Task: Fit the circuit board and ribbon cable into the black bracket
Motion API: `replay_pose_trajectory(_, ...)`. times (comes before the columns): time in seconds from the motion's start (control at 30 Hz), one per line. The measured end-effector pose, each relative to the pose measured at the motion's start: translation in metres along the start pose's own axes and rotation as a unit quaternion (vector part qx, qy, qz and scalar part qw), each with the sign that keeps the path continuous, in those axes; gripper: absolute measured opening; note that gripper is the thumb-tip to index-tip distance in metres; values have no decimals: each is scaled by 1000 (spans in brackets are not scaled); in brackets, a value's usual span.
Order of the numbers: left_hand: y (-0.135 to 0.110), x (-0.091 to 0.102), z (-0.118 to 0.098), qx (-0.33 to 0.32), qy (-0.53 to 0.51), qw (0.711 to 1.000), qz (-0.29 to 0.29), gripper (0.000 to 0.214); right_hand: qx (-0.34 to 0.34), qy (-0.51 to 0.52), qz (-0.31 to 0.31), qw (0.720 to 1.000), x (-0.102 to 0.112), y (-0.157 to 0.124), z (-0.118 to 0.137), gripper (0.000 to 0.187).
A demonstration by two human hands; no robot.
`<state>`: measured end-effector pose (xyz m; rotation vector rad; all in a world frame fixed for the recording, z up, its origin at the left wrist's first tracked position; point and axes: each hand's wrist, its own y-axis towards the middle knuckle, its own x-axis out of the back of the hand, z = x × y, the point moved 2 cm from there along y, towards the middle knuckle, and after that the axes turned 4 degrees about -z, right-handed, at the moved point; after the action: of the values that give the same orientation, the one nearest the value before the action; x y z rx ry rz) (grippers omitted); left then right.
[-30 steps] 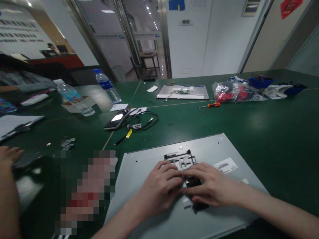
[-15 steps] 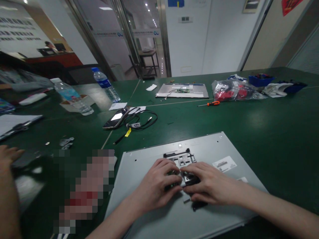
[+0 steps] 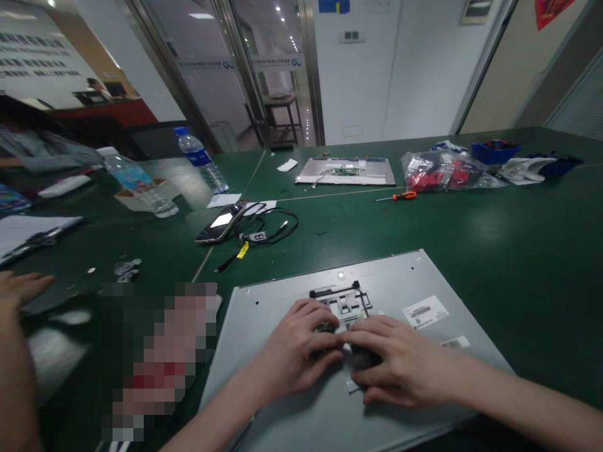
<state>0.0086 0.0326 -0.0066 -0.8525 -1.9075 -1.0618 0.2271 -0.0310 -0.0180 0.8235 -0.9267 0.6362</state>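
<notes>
Two bare hands worked over one grey metal panel (image 3: 277, 307), which lay flat on the green desk (image 3: 541, 276) right before the person. The left hand (image 3: 301, 339) had its fingers curled narrowly, with bits of a small green part (image 3: 325, 328) showing between them. The right hand (image 3: 396, 355) arched over a dark piece (image 3: 365, 358), its index fingertip meeting the left hand's fingers. Whether either hand truly gripped anything (the knuckles hid most of it) I could not tell. Just beyond them, one bracket (image 3: 351, 302) with a black edge sat on the panel, and two white labels, one upper (image 3: 425, 312) and one lower (image 3: 456, 343), were stuck on its right side.

Farther off lay a second, smaller panel (image 3: 377, 171) bearing one green circuit board (image 3: 347, 171), and near it one orange-handled screwdriver (image 3: 404, 196). To the left were two water bottles, one blue-capped (image 3: 200, 160) and one white-capped (image 3: 134, 182), then one phone (image 3: 220, 226) touching one coiled black cable (image 3: 291, 233) with two tags. At the far left, one co-worker's hand (image 3: 23, 287) reached in.
</notes>
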Motion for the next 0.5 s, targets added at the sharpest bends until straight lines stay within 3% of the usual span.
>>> replay_pose_trajectory(0.23, 1, 2, 1, 8, -18, 1000, 7, 18, 43, -45, -12, 998, -7, 0, 8, 29)
replay_pose_trajectory(0.5, 1, 4, -1, 18, -25, 999, 17, 19, 40, -65, -13, 997, -11, 2, 8, 31)
